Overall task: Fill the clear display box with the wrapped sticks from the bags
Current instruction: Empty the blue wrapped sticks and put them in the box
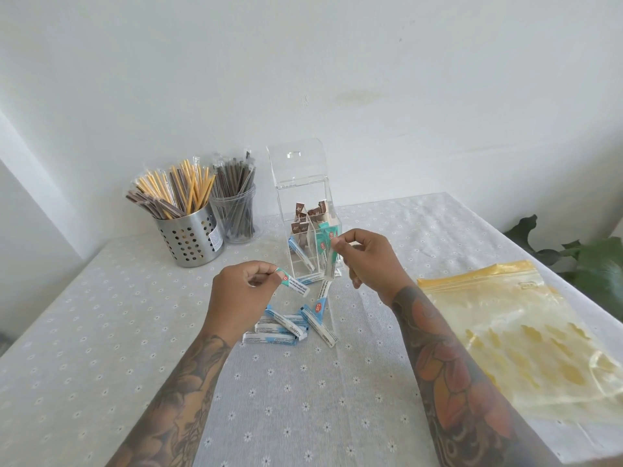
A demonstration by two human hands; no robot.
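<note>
The clear display box (305, 210) stands at 12 o'clock on the table (101, 332), its lid tipped up and back, with brown sticks (308, 217) upright in its rear compartments and a few teal-and-white ones toward the front. The right hand (365, 261), just at 1 o'clock of centre and touching the box's front right corner, pinches one teal stick (328, 261) by its top end between thumb and forefinger, the stick hanging upright against the box front; the other fingers are curled loosely. The left hand (237, 293), at 10 o'clock of the loose pile, pinches a second teal stick (296, 286) at one end, fingers curled in, the stick pointing toward the box base. A loose pile of sticks (290, 326) lies on the cloth between the forearms. A yellow zip bag (512, 332) lies flat at 3 o'clock. At 10 o'clock stand a perforated metal cup (188, 239) and a clear cup (237, 215), both full of wrapped straws
</note>
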